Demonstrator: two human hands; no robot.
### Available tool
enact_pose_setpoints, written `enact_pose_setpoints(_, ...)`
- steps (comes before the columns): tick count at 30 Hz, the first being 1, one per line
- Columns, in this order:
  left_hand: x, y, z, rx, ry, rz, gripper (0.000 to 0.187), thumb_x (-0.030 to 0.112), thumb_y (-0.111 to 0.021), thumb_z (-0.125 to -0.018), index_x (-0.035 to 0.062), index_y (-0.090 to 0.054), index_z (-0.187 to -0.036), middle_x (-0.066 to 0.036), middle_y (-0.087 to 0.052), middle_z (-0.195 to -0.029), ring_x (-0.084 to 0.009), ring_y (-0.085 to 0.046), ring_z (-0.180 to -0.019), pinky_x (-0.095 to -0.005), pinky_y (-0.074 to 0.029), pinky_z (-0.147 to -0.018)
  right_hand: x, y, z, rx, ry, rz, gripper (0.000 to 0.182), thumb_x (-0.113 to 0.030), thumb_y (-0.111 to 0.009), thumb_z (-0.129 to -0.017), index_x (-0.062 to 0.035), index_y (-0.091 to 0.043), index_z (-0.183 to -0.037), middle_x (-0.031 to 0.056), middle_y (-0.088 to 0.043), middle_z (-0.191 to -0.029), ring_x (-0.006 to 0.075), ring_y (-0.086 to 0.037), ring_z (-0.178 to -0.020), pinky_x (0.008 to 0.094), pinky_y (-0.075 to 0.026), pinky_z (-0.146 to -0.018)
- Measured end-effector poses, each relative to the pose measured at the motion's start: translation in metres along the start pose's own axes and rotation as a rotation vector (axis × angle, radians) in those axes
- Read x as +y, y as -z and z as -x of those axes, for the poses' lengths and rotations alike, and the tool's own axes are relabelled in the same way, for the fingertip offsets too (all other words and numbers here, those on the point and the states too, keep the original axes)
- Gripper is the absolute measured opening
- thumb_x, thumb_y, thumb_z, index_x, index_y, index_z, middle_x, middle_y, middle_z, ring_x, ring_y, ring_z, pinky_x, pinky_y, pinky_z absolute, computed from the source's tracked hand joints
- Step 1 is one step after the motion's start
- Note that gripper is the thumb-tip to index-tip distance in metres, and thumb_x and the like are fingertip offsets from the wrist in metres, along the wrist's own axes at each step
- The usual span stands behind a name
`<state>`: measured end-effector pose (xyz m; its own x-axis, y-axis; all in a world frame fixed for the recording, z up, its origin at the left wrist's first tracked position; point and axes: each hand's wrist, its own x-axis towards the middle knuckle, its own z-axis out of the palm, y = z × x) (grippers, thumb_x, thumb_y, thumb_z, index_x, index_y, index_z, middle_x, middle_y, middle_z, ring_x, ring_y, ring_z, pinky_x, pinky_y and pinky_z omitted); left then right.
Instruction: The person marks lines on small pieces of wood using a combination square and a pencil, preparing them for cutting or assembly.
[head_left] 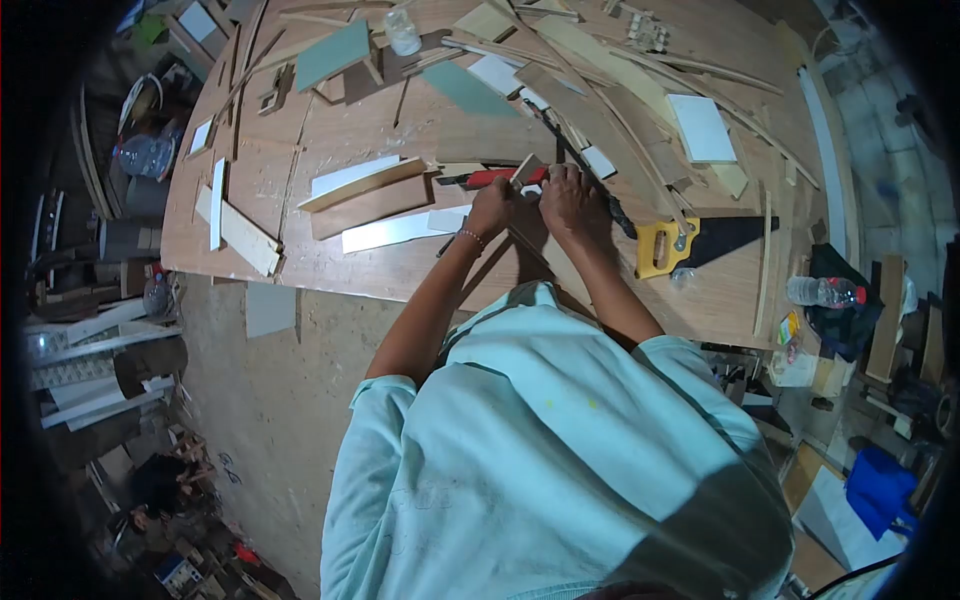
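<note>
No brand or writing can be read anywhere on the worktop (400, 275). Left of centre lie a white strip (395, 231) and a brown wood offcut (362, 185). The left hand (492, 207) is curled closed beside a red-handled tool (497, 177), touching it. The right hand (573, 200) is closed over a small wood piece (527, 169) at mid-worktop. Just right lies a yellow-handled handsaw (690, 243); farther right, a clear bottle (826, 292) with a red cap.
</note>
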<state>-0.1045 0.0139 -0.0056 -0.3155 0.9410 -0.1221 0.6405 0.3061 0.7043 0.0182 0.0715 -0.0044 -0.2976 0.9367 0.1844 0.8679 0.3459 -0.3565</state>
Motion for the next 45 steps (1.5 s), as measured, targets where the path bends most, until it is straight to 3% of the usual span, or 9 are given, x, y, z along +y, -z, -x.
enact_pose_setpoints(11,0.03,-0.021,-0.026,-0.058,0.005,0.081,0.022,0.017,-0.057,-0.069,-0.0013,-0.055,-0.08,-0.022,-0.057,-0.074,-0.035,-0.056,-0.073,-0.0391,-0.043,-0.065,0.048,0.009,-0.009,-0.112,-0.247,0.149,0.025,-0.014,-0.05,-0.074,-0.0067,-0.047,-0.098,0.0103,-0.042,-0.105,0.0292,-0.037,-0.105,0.0487,-0.032,-0.083)
enact_pose_setpoints(18,0.016,-0.007,-0.026,-0.059,0.081,0.19,0.028,0.02,-0.061,-0.064,-0.0028,-0.057,-0.079,-0.021,-0.058,-0.074,-0.0327,-0.058,-0.072,-0.037,-0.044,-0.063,0.06,-0.01,-0.013,0.018,-0.056,-0.005,0.021,-0.014,-0.044,-0.075,-0.0003,-0.052,-0.089,0.0215,-0.053,-0.089,0.0346,-0.054,-0.082,0.0404,-0.044,-0.071)
enact_pose_setpoints(19,0.012,-0.01,-0.027,-0.008,0.064,0.162,0.03,0.023,-0.062,-0.062,-0.0037,-0.058,-0.076,-0.021,-0.058,-0.07,-0.0311,-0.059,-0.068,-0.0371,-0.044,-0.06,0.009,0.079,-0.018,-0.408,-0.373,0.026,0.025,-0.019,-0.04,-0.078,0.0005,-0.054,-0.085,0.0238,-0.056,-0.084,0.0359,-0.055,-0.082,0.0417,-0.045,-0.07)
enact_pose_setpoints(21,0.009,0.003,-0.025,-0.167,0.125,0.11,0.033,0.026,-0.064,-0.058,-0.0044,-0.059,-0.068,-0.02,-0.057,-0.064,-0.028,-0.058,-0.06,-0.0372,-0.044,-0.053,-0.005,0.099,-0.008,-0.429,-0.251,0.017,0.034,-0.026,-0.035,-0.08,0.0,-0.056,-0.088,0.0234,-0.057,-0.086,0.0373,-0.055,-0.085,0.0441,-0.044,-0.072)
enact_pose_setpoints(23,-0.029,-0.024,-0.029,0.278,-0.05,0.048,0.027,0.021,-0.061,-0.058,-0.0049,-0.057,-0.066,-0.022,-0.055,-0.065,-0.03,-0.057,-0.064,-0.0379,-0.044,-0.06,-0.014,0.085,-0.004,-0.411,-0.229,0.057,0.036,-0.031,-0.033,-0.081,-0.0091,-0.05,-0.103,0.0197,-0.056,-0.095,0.0353,-0.053,-0.09,0.0439,-0.042,-0.075)
enact_pose_setpoints(26,-0.022,0.01,-0.007,0.156,0.091,0.176,0.022,0.017,-0.057,-0.062,0.0036,-0.059,-0.08,-0.02,-0.057,-0.077,-0.0341,-0.056,-0.075,-0.0387,-0.044,-0.067,0.007,0.015,-0.012,-0.366,-0.364,-0.545,0.024,-0.01,-0.038,-0.082,-0.0048,-0.044,-0.104,0.0124,-0.059,-0.084,0.0212,-0.06,-0.07,0.0316,-0.047,-0.058)
enact_pose_setpoints(36,-0.051,0.047,0.061,0.324,0.242,0.132,0.023,0.023,-0.056,-0.072,0.0007,-0.054,-0.079,-0.02,-0.055,-0.071,-0.0354,-0.054,-0.067,-0.0413,-0.042,-0.059,-0.039,-0.025,0.018,-0.384,0.061,-0.668,0.023,-0.01,-0.04,-0.082,-0.0032,-0.042,-0.104,0.0082,-0.058,-0.068,0.0133,-0.055,-0.05,0.0271,-0.039,-0.037)
enact_pose_setpoints(41,-0.07,0.062,0.087,0.385,0.333,0.141,0.027,0.025,-0.052,-0.077,-0.0014,-0.053,-0.076,-0.023,-0.054,-0.068,-0.0366,-0.053,-0.066,-0.041,-0.041,-0.06,-0.095,0.024,0.046,-0.58,0.117,-0.415,0.025,-0.008,-0.043,-0.08,-0.0024,-0.042,-0.104,0.0095,-0.057,-0.067,0.0152,-0.055,-0.052,0.0276,-0.042,-0.044)
enact_pose_setpoints(45,-0.092,0.084,0.111,0.388,0.416,0.161,0.03,0.027,-0.051,-0.078,-0.0021,-0.053,-0.079,-0.022,-0.055,-0.069,-0.0359,-0.054,-0.067,-0.0407,-0.041,-0.061,-0.115,-0.009,0.06,-0.571,0.293,-0.716,0.025,-0.005,-0.04,-0.078,-0.0038,-0.043,-0.102,0.0135,-0.058,-0.066,0.023,-0.06,-0.062,0.0346,-0.045,-0.057)
